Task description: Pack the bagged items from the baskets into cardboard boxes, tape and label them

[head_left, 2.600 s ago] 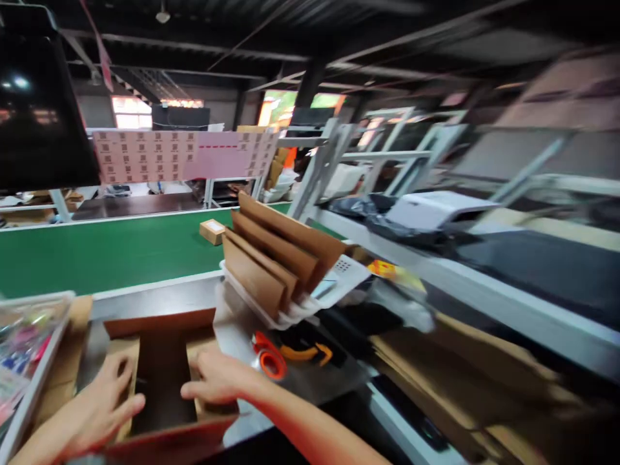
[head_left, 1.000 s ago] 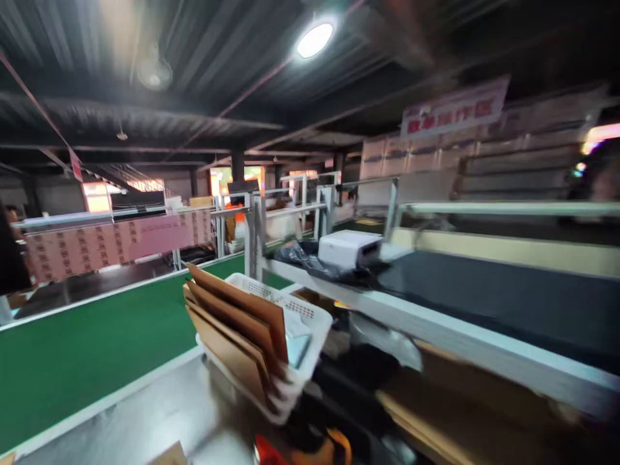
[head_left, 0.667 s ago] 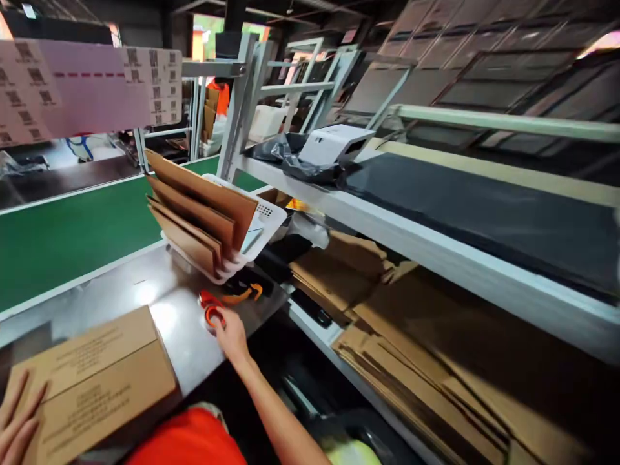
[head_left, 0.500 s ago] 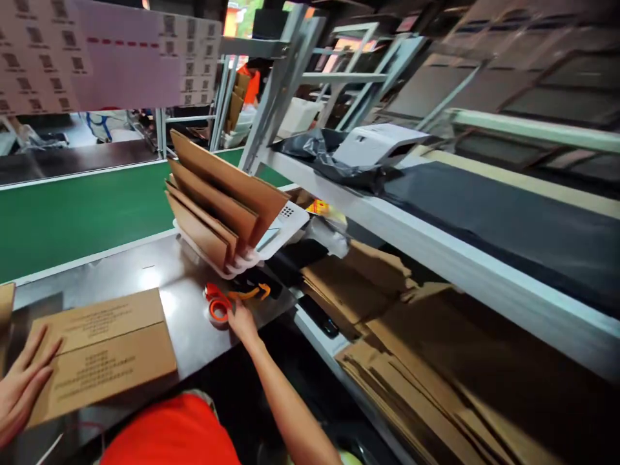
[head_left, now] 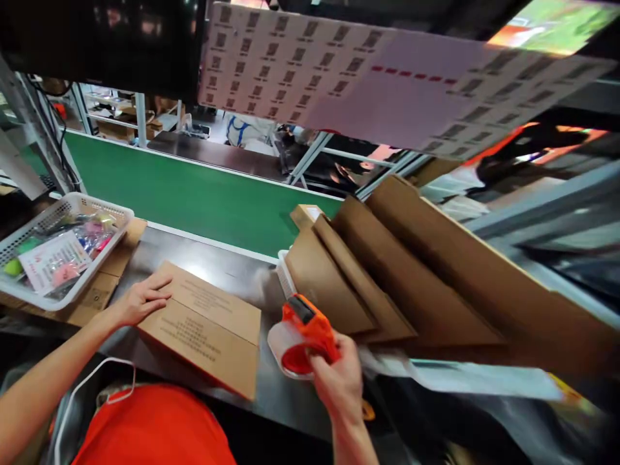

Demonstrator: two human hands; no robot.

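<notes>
Tape dispenser [head_left: 317, 323], orange: having left the metal table [head_left: 285, 403], now hanging above it, right hand [head_left: 341, 384] gripping its frame. Cardboard box [head_left: 208, 316]: lying on the table, flaps meeting at a seam, left hand [head_left: 145, 300] resting open on its far left corner; both hands now being occupied. Beyond: cardboard sheets [head_left: 329, 278] leaning in a white basket [head_left: 285, 274]; small carton [head_left: 304, 217] sitting on the green belt [head_left: 194, 194].

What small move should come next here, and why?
Probably bring the tape dispenser left, over the seam of the carton: the right hand holds the dispenser beside it, the left hand rests on its far-left end, and the flaps look closed but untaped.
</notes>
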